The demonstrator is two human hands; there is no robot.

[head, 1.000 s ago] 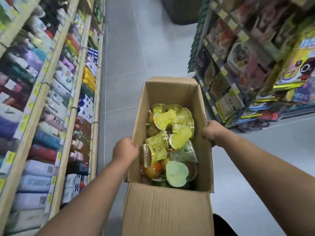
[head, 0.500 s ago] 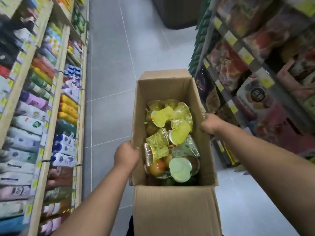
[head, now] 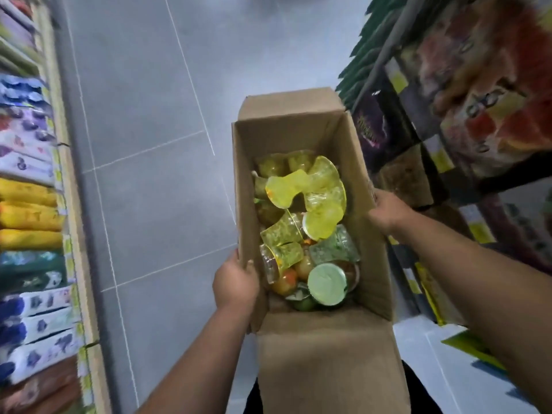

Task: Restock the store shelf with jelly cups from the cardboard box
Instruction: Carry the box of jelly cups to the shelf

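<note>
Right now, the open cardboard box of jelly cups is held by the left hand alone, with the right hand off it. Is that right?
Not quite. The head view shows both hands on the cardboard box: the left hand grips its left wall and the right hand grips its right wall. The rest holds: the box is open, with jelly cups inside.

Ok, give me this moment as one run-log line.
cardboard box: open, held over aisle floor | left hand: grips left wall | right hand: grips right wall | jelly cups: jumbled inside | shelves: either side
</note>
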